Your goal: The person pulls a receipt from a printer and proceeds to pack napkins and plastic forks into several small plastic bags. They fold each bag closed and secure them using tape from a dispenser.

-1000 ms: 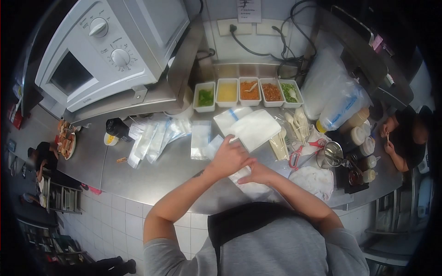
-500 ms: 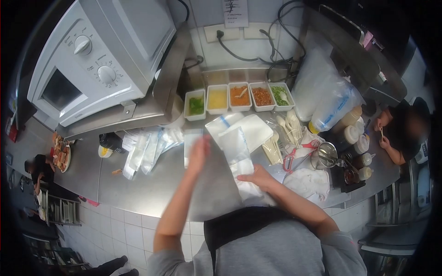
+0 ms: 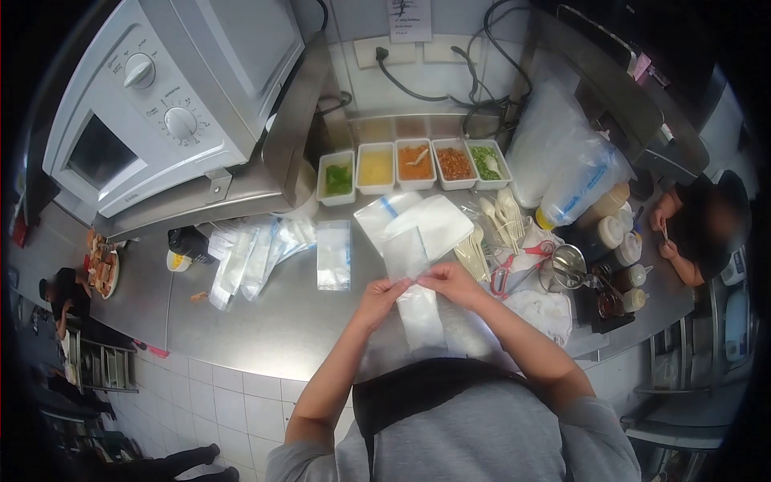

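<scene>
In front of my body I hold a long clear plastic sleeve (image 3: 422,320) with something white inside. My left hand (image 3: 379,302) pinches its left edge near the middle. My right hand (image 3: 451,281) pinches the right side, and the fingertips of both hands nearly meet. Above the hands, the sleeve's upper part overlaps a stack of white napkins (image 3: 438,225). A flat stack of clear sleeves with a blue stripe (image 3: 334,261) lies to the left. White plastic forks (image 3: 474,255) and spoons (image 3: 506,215) lie right of the napkins.
Several white tubs of toppings (image 3: 376,169) line the back wall. Filled sleeves (image 3: 245,261) are piled at left, below a microwave (image 3: 152,104). Red-handled scissors (image 3: 503,277), a cloth (image 3: 542,317), and sauce bottles (image 3: 610,233) stand or lie right. A co-worker (image 3: 699,233) is at far right.
My left hand has come from the flat sleeve stack at left to the held sleeve and now grips it. My right hand has shifted up along it.
</scene>
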A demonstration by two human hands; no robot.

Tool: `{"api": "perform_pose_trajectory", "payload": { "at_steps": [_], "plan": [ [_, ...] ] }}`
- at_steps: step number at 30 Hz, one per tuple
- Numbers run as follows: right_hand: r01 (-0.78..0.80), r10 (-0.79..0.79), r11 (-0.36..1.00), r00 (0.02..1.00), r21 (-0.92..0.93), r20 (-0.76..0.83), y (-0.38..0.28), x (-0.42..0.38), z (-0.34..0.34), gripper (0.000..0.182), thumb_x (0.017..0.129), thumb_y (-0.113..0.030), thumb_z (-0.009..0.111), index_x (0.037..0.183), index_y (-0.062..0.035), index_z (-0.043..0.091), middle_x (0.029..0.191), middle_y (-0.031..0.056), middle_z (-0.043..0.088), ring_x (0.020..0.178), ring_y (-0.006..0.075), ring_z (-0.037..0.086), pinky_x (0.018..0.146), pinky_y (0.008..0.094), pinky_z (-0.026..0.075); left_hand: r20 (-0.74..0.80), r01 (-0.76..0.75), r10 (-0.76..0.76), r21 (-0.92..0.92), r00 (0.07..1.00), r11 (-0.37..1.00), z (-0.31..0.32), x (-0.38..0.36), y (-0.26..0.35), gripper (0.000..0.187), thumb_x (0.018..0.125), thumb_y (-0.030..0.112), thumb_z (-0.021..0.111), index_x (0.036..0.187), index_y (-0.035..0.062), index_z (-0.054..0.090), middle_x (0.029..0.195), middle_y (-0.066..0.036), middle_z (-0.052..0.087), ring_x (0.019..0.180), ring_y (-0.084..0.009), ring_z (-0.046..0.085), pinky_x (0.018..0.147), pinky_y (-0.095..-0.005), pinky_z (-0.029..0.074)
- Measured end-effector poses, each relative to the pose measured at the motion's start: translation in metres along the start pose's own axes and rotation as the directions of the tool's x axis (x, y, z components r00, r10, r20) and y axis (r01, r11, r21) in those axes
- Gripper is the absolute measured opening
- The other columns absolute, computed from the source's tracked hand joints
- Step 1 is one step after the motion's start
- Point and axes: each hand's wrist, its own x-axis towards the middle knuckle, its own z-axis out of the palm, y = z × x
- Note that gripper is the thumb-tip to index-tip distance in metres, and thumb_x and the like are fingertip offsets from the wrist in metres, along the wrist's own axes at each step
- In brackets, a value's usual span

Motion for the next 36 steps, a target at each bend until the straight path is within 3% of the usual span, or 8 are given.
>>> {"api": "perform_pose_trajectory", "payload": {
  "at_steps": [5, 13, 18, 25, 29, 32, 34, 36],
  "plan": [
    [-0.025, 0.025, 0.999, 1.0, -0.037, 0.005, -0.004, -0.001, -0.007, 0.014, 0.085, -0.015, 0.064, 0.09, -0.0023, 0.068, 0.077, -0.0002, 0.064, 0.067, 0.0042, 0.054, 0.06, 0.0205, 0.043, 0.091, 0.025, -0.033, 0.092, 0.995, 0.995, -0.016, -0.004, 0.008, 0.023, 0.091, 0.021, 0.058, 0.098, 0.0016, 0.068, 0.096, 0.0, 0.064, 0.087, -0.0068, 0.055, 0.077, -0.0219, 0.043],
    [0.025, -0.024, 0.989, 1.0, 0.143, -0.007, 0.002, -0.007, -0.004, 0.012, 0.087, -0.001, 0.053, 0.085, -0.0035, 0.065, 0.071, -0.0025, 0.059, 0.061, 0.0056, 0.05, 0.057, 0.0201, 0.04, 0.162, -0.372, 0.337, 0.302, 0.927, 0.878, -0.025, 0.0, 0.005, 0.018, 0.082, -0.006, 0.058, 0.09, 0.0043, 0.069, 0.084, 0.0, 0.055, 0.08, -0.0102, 0.051, 0.071, -0.0212, 0.041],
    [0.328, -0.33, 0.941, 0.944, -0.087, -0.017, 0.01, -0.003, -0.007, 0.018, 0.08, 0.006, 0.049, 0.081, -0.0045, 0.064, 0.078, 0.0014, 0.052, 0.06, 0.009, 0.048, 0.055, 0.0217, 0.04, 0.24, -0.548, 0.497, 0.465, 0.834, 0.695, -0.019, -0.002, 0.011, 0.028, 0.074, -0.014, 0.053, 0.084, 0.0062, 0.07, 0.084, -0.002, 0.051, 0.078, -0.0121, 0.051, 0.07, -0.0219, 0.041],
    [0.384, -0.365, 0.904, 0.922, -0.185, 0.129, -0.002, -0.015, -0.003, 0.016, 0.079, 0.005, 0.055, 0.09, -0.0051, 0.061, 0.087, -0.0006, 0.04, 0.068, 0.0071, 0.044, 0.059, 0.0203, 0.036, 0.291, -0.611, 0.55, 0.522, 0.783, 0.595, -0.015, -0.009, 0.018, 0.031, 0.073, -0.017, 0.051, 0.085, 0.0054, 0.069, 0.091, -0.004, 0.047, 0.079, -0.0139, 0.051, 0.07, -0.024, 0.043],
    [0.311, -0.299, 0.944, 0.947, -0.106, 0.113, -0.009, -0.018, -0.001, 0.02, 0.077, 0.005, 0.057, 0.093, -0.0061, 0.062, 0.086, -0.0004, 0.042, 0.07, 0.0069, 0.045, 0.058, 0.0193, 0.036, 0.217, -0.566, 0.523, 0.292, 0.824, 0.771, -0.018, -0.01, 0.016, 0.027, 0.076, -0.011, 0.054, 0.091, 0.0049, 0.069, 0.097, -0.003, 0.047, 0.082, -0.0146, 0.051, 0.072, -0.0246, 0.043],
    [0.365, -0.351, 0.919, 0.929, -0.148, 0.113, -0.016, -0.021, -0.002, 0.021, 0.077, 0.005, 0.057, 0.094, -0.0065, 0.062, 0.087, 0.0001, 0.043, 0.071, 0.0069, 0.046, 0.059, 0.0194, 0.037, 0.19, -0.04, 0.08, -0.205, 0.978, 0.978, -0.011, -0.023, 0.023, 0.024, 0.08, -0.002, 0.059, 0.101, 0.0066, 0.068, 0.088, 0.001, 0.048, 0.074, -0.0094, 0.048, 0.065, -0.0228, 0.041],
    [0.387, -0.371, 0.908, 0.921, -0.162, 0.118, -0.02, -0.022, -0.002, 0.022, 0.077, 0.005, 0.057, 0.095, -0.0066, 0.062, 0.088, 0.0004, 0.044, 0.072, 0.007, 0.046, 0.059, 0.0196, 0.038, 0.218, -0.191, 0.117, 0.357, 0.969, 0.915, -0.008, -0.023, 0.014, 0.027, 0.082, 0.004, 0.064, 0.108, 0.0087, 0.067, 0.065, 0.009, 0.045, 0.056, -0.0016, 0.037, 0.05, -0.0196, 0.029],
    [0.417, -0.403, 0.89, 0.909, -0.184, 0.108, -0.026, -0.026, -0.003, 0.035, 0.077, 0.005, 0.058, 0.109, -0.009, 0.061, 0.093, 0.0, 0.047, 0.074, 0.0062, 0.047, 0.062, 0.0191, 0.04, 0.199, -0.223, 0.158, 0.366, 0.967, 0.903, -0.002, -0.022, 0.013, 0.029, 0.082, 0.006, 0.065, 0.111, 0.0096, 0.066, 0.059, 0.011, 0.039, 0.053, -0.0002, 0.032, 0.048, -0.0196, 0.025]
  ]
}}
